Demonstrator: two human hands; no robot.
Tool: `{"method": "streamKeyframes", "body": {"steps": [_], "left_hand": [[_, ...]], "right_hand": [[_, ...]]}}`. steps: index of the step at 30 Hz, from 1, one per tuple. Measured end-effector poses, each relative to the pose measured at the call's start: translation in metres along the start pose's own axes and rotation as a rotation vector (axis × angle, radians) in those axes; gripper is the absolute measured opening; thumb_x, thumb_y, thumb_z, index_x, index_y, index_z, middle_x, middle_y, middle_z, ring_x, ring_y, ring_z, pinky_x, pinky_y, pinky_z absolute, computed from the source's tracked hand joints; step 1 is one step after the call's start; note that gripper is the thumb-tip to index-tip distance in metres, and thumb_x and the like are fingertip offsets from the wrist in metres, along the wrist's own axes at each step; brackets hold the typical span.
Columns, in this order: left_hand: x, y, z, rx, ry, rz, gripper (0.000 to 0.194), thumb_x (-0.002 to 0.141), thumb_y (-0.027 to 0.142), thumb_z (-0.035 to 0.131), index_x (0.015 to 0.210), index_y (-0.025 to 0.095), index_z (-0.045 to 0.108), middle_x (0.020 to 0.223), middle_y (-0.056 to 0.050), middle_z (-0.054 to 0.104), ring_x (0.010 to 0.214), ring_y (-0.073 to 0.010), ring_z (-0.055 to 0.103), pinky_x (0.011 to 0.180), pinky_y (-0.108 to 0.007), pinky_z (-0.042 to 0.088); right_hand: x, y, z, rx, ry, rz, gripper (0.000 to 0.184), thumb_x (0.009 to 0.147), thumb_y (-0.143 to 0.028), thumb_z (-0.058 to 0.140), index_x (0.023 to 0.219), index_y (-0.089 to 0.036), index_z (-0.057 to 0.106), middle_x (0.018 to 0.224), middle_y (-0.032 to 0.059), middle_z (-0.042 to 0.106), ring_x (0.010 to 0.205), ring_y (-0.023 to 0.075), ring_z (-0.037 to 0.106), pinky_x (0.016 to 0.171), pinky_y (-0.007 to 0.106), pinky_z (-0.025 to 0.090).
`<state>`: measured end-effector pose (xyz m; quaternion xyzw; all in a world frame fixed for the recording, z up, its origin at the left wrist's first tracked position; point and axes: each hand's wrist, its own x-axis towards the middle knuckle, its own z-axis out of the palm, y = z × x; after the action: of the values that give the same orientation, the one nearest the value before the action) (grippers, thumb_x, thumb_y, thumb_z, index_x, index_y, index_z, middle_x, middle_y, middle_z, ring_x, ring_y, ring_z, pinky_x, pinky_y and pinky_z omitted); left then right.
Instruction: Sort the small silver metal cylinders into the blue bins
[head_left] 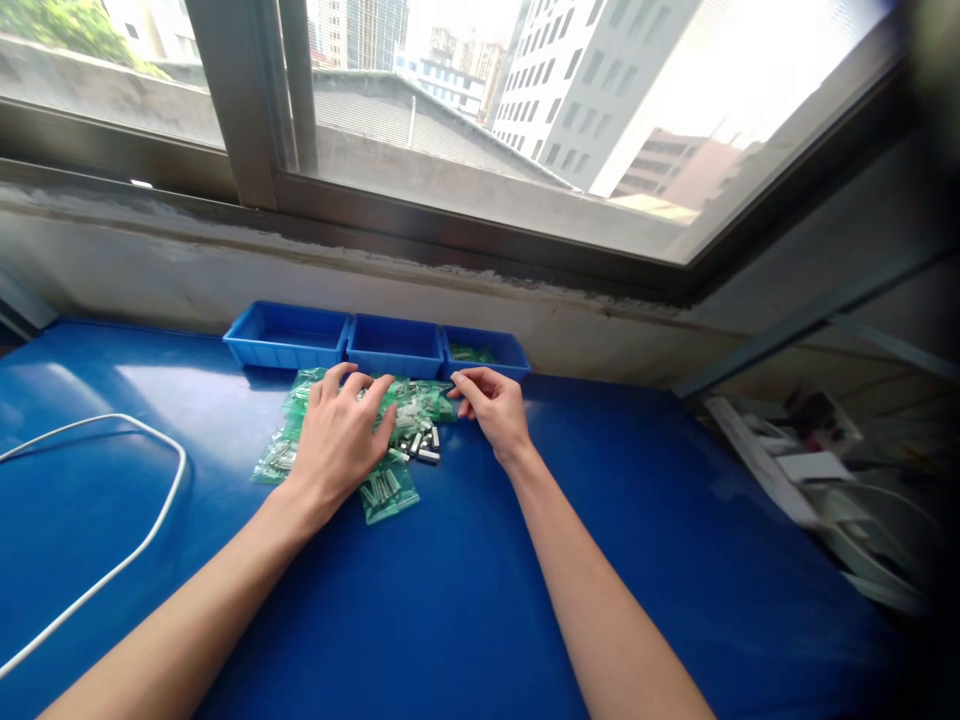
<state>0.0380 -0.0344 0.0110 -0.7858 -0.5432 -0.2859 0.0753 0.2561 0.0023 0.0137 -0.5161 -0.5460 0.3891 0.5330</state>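
A pile of small green plastic bags (386,490) with metal parts inside lies on the blue table (480,600). My left hand (341,435) rests flat on the pile, fingers spread. My right hand (491,405) sits at the pile's right edge, fingers curled and pinching the corner of a green bag (431,400). Several loose small metal parts (424,445) lie between my hands.
Three blue trays stand in a row behind the pile: left tray (285,340), middle tray (395,347), right tray (499,350) holding green bags. A white cable (150,520) loops at the left. Window and sill lie beyond. Clutter sits off the table's right.
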Motion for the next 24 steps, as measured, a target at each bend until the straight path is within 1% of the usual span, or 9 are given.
{"method": "streamKeyframes", "body": {"steps": [4,8,11,14,16,18,20,22,24], "left_hand": [[0.002,0.001,-0.002,-0.029,0.026,0.039,0.032,0.098,0.032,0.052,0.121,0.017,0.069,0.108,-0.014,0.067,0.118,-0.0349,0.052,0.099,-0.050,0.049],[0.001,0.002,-0.001,-0.054,0.015,0.098,0.034,0.094,0.041,0.060,0.117,0.016,0.069,0.109,-0.015,0.067,0.121,-0.0369,0.050,0.099,-0.052,0.048],[0.001,0.002,0.000,-0.080,0.001,0.129,0.026,0.092,0.036,0.064,0.106,0.015,0.069,0.106,-0.015,0.067,0.120,-0.0369,0.050,0.099,-0.052,0.047],[0.003,0.002,-0.002,-0.206,0.039,0.126,0.015,0.093,0.031,0.064,0.092,0.016,0.067,0.097,-0.012,0.067,0.114,-0.0326,0.053,0.097,-0.047,0.048],[0.005,0.004,-0.005,-0.362,0.095,0.063,0.015,0.093,0.030,0.065,0.085,0.018,0.065,0.090,-0.007,0.068,0.102,-0.0266,0.057,0.091,-0.040,0.049],[0.007,0.006,-0.007,-0.546,0.135,-0.079,0.018,0.092,0.033,0.066,0.081,0.019,0.065,0.084,-0.004,0.069,0.085,-0.0200,0.059,0.080,-0.033,0.050],[0.008,0.007,-0.007,-0.717,0.133,-0.231,0.022,0.091,0.038,0.068,0.080,0.019,0.065,0.079,-0.001,0.069,0.071,-0.0154,0.058,0.068,-0.029,0.049],[0.008,0.008,-0.006,-0.837,0.113,-0.309,0.027,0.090,0.044,0.068,0.080,0.019,0.064,0.076,0.000,0.068,0.065,-0.0135,0.058,0.062,-0.026,0.048],[0.007,0.008,-0.004,-0.887,0.104,-0.323,0.030,0.089,0.047,0.068,0.081,0.019,0.064,0.075,-0.001,0.068,0.065,-0.0137,0.061,0.062,-0.026,0.049]], "right_hand": [[-0.006,-0.006,0.003,-0.033,-0.080,-0.036,0.030,0.079,-0.046,0.076,0.081,-0.016,0.070,0.065,0.0021,0.068,0.046,0.0097,0.054,0.046,0.023,0.044],[-0.012,-0.008,0.007,-0.131,-0.181,-0.056,0.030,0.082,-0.046,0.073,0.085,-0.017,0.072,0.066,0.0020,0.068,0.048,0.0109,0.054,0.046,0.024,0.044],[-0.013,-0.006,0.009,-0.140,-0.205,-0.056,0.030,0.084,-0.047,0.071,0.087,-0.017,0.072,0.068,0.0021,0.069,0.049,0.0112,0.054,0.047,0.024,0.044],[-0.011,-0.005,0.009,-0.092,-0.208,-0.045,0.031,0.083,-0.047,0.072,0.087,-0.017,0.071,0.068,0.0020,0.069,0.049,0.0102,0.051,0.049,0.024,0.044],[-0.011,-0.007,0.007,-0.042,-0.217,-0.041,0.031,0.083,-0.047,0.073,0.089,-0.017,0.071,0.070,0.0018,0.069,0.048,0.0090,0.050,0.049,0.024,0.042],[-0.011,-0.011,0.007,0.005,-0.244,-0.042,0.030,0.084,-0.046,0.072,0.091,-0.017,0.072,0.073,0.0010,0.070,0.049,0.0076,0.048,0.049,0.023,0.040],[-0.013,-0.015,0.007,0.045,-0.298,-0.029,0.029,0.084,-0.045,0.073,0.096,-0.018,0.074,0.078,0.0007,0.071,0.051,0.0070,0.048,0.049,0.022,0.039],[-0.015,-0.018,0.009,0.087,-0.364,0.008,0.030,0.081,-0.044,0.076,0.099,-0.020,0.075,0.081,0.0005,0.072,0.053,0.0074,0.050,0.050,0.021,0.040],[-0.017,-0.020,0.011,0.122,-0.414,0.055,0.031,0.077,-0.043,0.080,0.097,-0.020,0.076,0.077,-0.0004,0.072,0.053,0.0080,0.052,0.050,0.021,0.041]]}}
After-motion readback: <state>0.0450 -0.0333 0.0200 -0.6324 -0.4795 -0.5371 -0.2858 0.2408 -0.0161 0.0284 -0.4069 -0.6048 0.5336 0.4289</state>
